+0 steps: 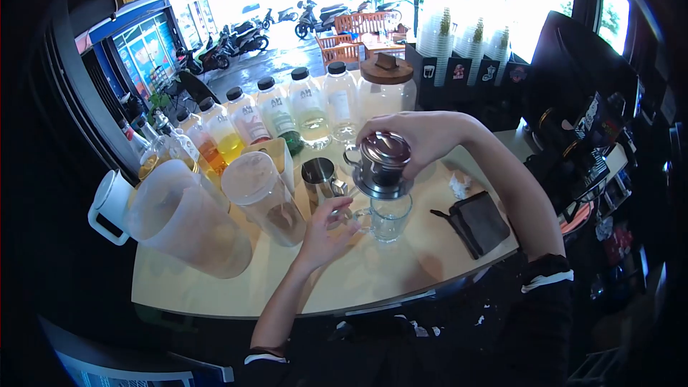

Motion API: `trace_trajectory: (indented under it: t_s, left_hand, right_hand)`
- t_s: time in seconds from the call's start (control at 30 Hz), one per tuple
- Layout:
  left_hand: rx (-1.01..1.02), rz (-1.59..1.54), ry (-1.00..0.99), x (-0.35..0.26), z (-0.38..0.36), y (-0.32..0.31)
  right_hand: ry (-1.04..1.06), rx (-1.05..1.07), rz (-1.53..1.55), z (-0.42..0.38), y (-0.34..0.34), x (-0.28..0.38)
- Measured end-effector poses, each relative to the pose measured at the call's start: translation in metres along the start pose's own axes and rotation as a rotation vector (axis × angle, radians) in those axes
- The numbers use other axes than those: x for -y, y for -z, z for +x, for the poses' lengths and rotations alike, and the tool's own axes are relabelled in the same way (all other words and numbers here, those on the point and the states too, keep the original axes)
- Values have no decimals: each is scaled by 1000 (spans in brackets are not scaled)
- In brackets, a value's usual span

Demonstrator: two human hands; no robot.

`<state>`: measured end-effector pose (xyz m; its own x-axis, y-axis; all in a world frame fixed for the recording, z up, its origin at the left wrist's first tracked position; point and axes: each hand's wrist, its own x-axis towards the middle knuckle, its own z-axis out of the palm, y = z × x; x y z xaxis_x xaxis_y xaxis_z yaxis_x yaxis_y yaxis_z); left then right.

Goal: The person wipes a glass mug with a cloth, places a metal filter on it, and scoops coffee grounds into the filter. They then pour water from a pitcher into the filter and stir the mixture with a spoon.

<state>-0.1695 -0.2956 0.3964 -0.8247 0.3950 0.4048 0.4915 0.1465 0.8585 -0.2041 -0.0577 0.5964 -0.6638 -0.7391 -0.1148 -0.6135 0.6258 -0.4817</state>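
My right hand (423, 137) grips a metal drip filter (383, 165) with a shiny lid, a side handle and a wide base plate. The filter is above a clear glass mug (390, 221) on the pale counter; whether its plate touches the rim cannot be told. Beside the mug's handle, to the left, is my left hand (328, 235), its fingers partly curled and apart, with nothing visible in them. A steel pitcher (319, 178) stands just behind my left hand.
Large plastic pitchers (190, 218) and a lidded container (265, 197) stand left. Behind are several black-capped bottles (309, 107) and a wooden-lidded jar (387, 93). A dark folded cloth (481, 223) lies right on the counter (236, 297); cup stacks (469, 46) stand at the back right.
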Motion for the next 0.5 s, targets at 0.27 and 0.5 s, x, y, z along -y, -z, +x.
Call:
trace_trajectory:
  t_s: [0.27,0.5]
  left_hand:
    - [58,-113,165,4,-3,-11]
    - [40,-143,152,4,-7,-12]
  right_hand:
    - [84,75,5,-17,-27,6]
    - [103,77,-25,-12,-38,2]
